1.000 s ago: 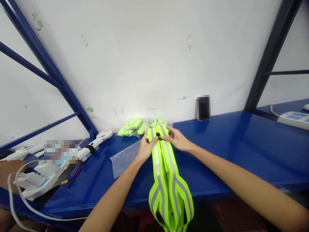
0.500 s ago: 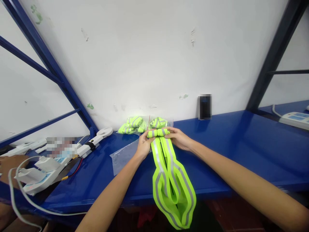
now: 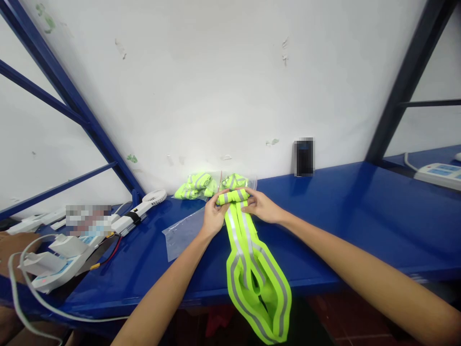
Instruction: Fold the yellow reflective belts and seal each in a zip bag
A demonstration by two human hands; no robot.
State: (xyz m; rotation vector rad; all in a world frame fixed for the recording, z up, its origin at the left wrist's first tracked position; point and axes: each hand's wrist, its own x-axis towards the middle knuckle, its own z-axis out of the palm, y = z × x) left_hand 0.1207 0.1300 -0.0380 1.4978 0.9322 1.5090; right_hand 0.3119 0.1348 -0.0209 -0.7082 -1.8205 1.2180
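Observation:
A fluorescent yellow-green reflective vest (image 3: pixel 248 245) with grey stripes lies lengthwise toward me, its looped lower end hanging over the table's front edge. Its far end is rolled into a small bundle. My left hand (image 3: pixel 215 214) grips the roll's left end, thumb on the near side. At the roll's right end, my right hand (image 3: pixel 264 205) is closed on it in the same way. Just beyond my hands, more yellow-green reflective material sits in clear plastic bags (image 3: pixel 196 186). A flat clear plastic bag (image 3: pixel 183 234) lies left of my left hand, partly covered by my forearm.
On the left of the blue table (image 3: pixel 324 216) are a white handheld fan (image 3: pixel 153 198), a power strip (image 3: pixel 57 269) with plugs, and white cables. A dark upright object (image 3: pixel 304 157), blurred out, leans on the wall. Blue metal frames rise at both sides.
The roll has turned slightly over in my hands, and the vest's two strips lie closer together below it. The view has shifted a little.

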